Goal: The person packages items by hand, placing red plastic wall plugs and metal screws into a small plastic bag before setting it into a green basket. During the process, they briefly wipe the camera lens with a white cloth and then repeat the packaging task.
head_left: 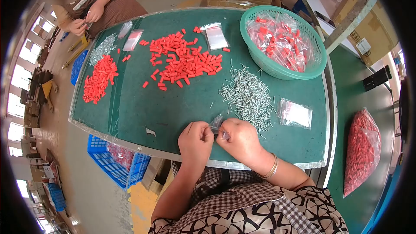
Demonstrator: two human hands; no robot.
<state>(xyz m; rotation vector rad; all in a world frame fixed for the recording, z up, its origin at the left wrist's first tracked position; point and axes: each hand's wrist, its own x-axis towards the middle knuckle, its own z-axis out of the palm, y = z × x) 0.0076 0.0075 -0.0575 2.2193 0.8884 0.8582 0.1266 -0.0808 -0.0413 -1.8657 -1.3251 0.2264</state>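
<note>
My left hand [196,141] and my right hand [241,140] meet at the near edge of the green table [182,104]. Between them both pinch a small clear plastic bag [216,124]; what is inside it is too small to tell. Just beyond my right hand lies a loose heap of silver screws [249,96]. Farther back a spread of red plastic plugs [184,60] covers the middle of the table. An empty clear bag [295,113] lies flat to the right of the screws.
A green basket [282,71] of bagged red plugs stands at the back right. Another person [93,4] works at the far left corner beside a second plug pile [99,79] and screws [103,47]. A big sack of plugs [363,149] lies right; a blue crate [116,162] sits underneath.
</note>
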